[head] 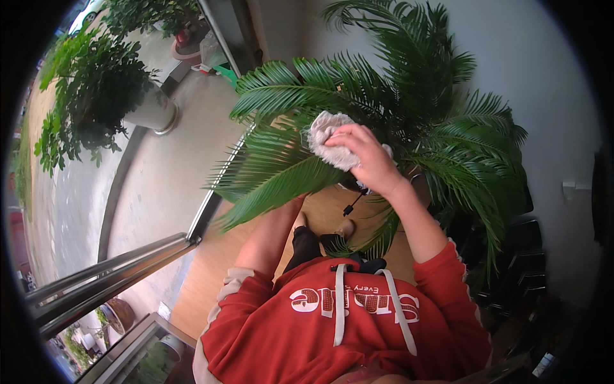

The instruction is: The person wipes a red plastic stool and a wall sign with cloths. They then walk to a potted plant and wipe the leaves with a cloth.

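My right hand grips a crumpled, whitish terry cloth with frayed edges. The cloth rests against a green cycad frond that spreads out to the left. My left forearm reaches up beneath this frond, and its leaflets hide the left hand. Whether that hand holds the frond from below cannot be seen. More arching fronds of the sago palm rise ahead and to the right of my right hand.
Left stands a glass door with a metal frame and a bar handle. Potted plants are outside on pavement. Tan flooring lies below, with a black cord end hanging above it. Black chairs stand right, by a pale wall.
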A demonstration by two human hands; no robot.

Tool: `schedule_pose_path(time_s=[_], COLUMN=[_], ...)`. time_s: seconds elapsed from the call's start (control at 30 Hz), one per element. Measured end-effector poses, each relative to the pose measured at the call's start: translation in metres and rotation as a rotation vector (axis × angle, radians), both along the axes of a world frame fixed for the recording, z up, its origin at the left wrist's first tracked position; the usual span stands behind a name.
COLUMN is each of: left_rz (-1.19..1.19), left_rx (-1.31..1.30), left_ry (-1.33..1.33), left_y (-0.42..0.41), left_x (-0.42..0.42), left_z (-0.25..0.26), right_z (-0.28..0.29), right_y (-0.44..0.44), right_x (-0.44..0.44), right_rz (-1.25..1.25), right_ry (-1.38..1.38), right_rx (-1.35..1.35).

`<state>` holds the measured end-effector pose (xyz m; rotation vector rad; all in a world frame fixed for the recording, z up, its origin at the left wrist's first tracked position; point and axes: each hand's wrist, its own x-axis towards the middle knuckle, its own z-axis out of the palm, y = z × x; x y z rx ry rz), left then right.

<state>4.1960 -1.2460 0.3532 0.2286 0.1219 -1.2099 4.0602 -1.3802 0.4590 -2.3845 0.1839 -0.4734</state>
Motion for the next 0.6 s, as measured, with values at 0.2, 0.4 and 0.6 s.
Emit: schedule_pose_path(time_s=[0.2, 0.4, 0.6], left_rz=[0.197, 0.285, 0.128], left_rx=[0.231, 0.292, 0.159], left_ry=[-0.168, -0.196, -0.093], left_y=[0.019, 0.044, 0.064], left_x=[-0.002, -0.005, -0.005], left_z=[-0.033, -0.062, -0.073], right_z=[-0.005, -0.007, -0.017], right_y=[0.053, 0.085, 0.134], right_x=[0.020, 0.036, 0.049], right_rz=[0.101, 0.159, 0.379], right_ry=[-0.056, -0.114, -0.144], right_rx=[0.030, 0.038, -0.035])
